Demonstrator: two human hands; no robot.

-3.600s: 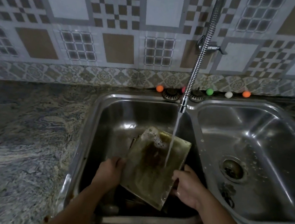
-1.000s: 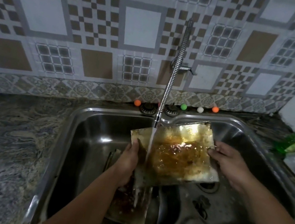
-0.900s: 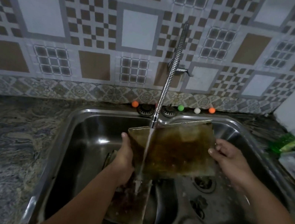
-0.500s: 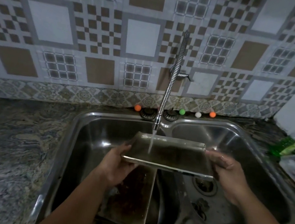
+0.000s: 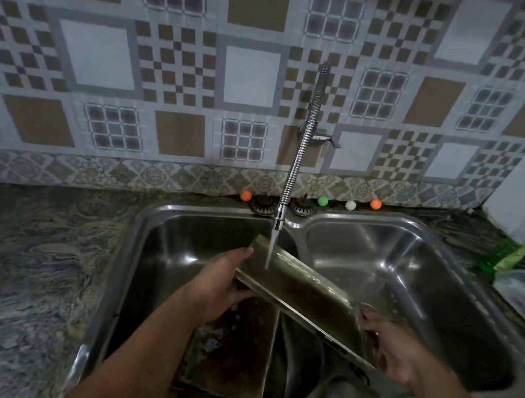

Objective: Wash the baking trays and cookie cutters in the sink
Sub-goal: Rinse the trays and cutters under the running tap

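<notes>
At the centre of the frame, the left hand [image 5: 217,281] and right hand [image 5: 393,351] each grip 1 end of a baking tray [image 5: 303,290], tilted down to the right above the sink [image 5: 141,248]. Tap [image 5: 297,156] water strikes its upper end. A second tray [image 5: 233,353] lies in the left basin below.

Only 1 view, from a head-worn wide-angle camera, taken from above and in front of the stainless-steel double-basin sink [image 5: 435,234], facing forward and down. The patterned brown-and-white tiled wall [image 5: 172,62] fills the upper half of the frame; the grey marbled stone counter [image 5: 17,262] lies at lower left. The camera sits close: both forearms enter from the bottom edge. Straight lines bow toward the borders. No 2nd view shares the scene.
</notes>
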